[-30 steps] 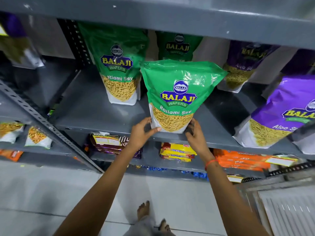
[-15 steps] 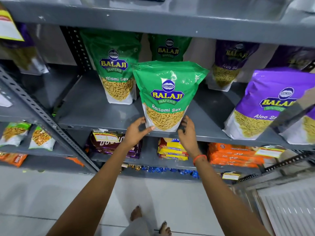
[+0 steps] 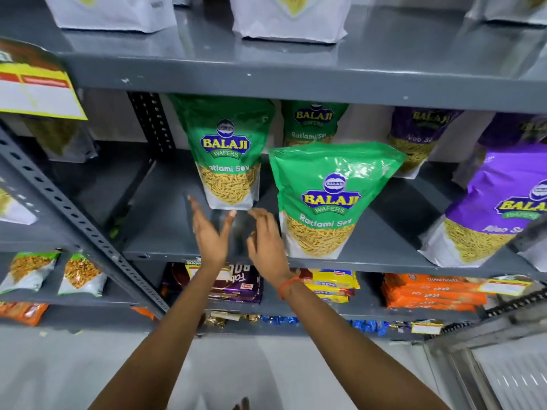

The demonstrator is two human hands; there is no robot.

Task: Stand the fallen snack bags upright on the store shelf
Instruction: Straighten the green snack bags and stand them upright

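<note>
Front green Ratlami Sev bag upright at the front edge of the grey metal shelf, label facing out, top leaning slightly to the right. Free of both hands. Right hand just left of its lower left corner, fingers loosely curled, grip wide and empty; contact with the bag's edge impossible to tell. Left hand further left, palm turned toward the right hand, fingers spread and pointing up, grip wide and empty, well apart from the front bag. Orange band around the right wrist.

Second green Ratlami Sev bag upright further back on the same shelf, just above and behind the left fingertips, not touched. Third green bag upright at the back, partly hidden behind the front one. Purple Aloo Sev bag standing at the right front of the shelf, another purple bag behind it near the back wall.

Below: yellow biscuit packs, orange cookie packs and dark purple packs lying flat on the lower shelf.
</note>
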